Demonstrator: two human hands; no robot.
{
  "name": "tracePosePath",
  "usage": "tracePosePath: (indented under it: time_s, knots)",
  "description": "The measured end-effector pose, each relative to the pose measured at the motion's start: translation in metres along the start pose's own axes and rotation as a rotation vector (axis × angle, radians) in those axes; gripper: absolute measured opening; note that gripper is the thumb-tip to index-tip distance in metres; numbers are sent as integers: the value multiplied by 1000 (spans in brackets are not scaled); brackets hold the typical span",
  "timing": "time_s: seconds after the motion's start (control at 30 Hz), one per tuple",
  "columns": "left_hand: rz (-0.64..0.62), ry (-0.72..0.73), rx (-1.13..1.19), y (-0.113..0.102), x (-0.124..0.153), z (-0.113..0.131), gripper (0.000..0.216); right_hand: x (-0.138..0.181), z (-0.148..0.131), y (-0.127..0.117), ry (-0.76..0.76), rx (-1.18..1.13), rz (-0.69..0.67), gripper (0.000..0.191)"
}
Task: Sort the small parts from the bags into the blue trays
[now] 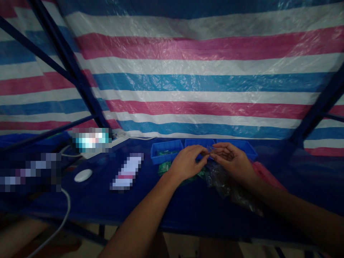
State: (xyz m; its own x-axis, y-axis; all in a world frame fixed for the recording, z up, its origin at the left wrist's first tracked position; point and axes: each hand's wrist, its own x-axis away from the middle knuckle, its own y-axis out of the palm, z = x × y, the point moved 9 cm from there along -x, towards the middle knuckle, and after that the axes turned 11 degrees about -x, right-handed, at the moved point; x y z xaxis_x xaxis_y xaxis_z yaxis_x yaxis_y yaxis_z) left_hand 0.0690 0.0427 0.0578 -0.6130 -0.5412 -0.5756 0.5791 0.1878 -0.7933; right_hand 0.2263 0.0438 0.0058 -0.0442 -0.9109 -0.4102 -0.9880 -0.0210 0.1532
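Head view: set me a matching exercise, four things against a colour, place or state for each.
Things: 1 left hand; 2 round disc; 3 trays; 4 tarp.
Descriptions: A striped pink, white, blue; B white, left on the table; C blue, behind the hands; D pinching a small clear piece with the right hand.
Pairs: 1-D; 2-B; 3-C; 4-A.

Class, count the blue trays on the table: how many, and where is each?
3. The left tray sits clear of the hands; the middle tray is partly behind the left hand; the right tray is partly behind the right hand. Others may be hidden.
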Motion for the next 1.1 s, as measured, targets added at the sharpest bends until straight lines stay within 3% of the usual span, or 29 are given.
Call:
tracePosePath:
  time_s: [0.33, 0.67, 0.9, 1.1]
  knots:
    - [-19, 56, -52, 3, 3, 9, 19, 8, -16, 10, -111, 116, -39, 40]
    - [78, 66, -4, -4, 2, 10, 24, 7, -8, 7, -60, 153, -63, 33]
    - [130, 45, 19, -7, 3, 5, 25, 4, -9, 5, -20, 46, -9, 51]
    - [167, 73, 80, -13, 1, 11, 21, 4, -8, 3, 2, 19, 24, 36]
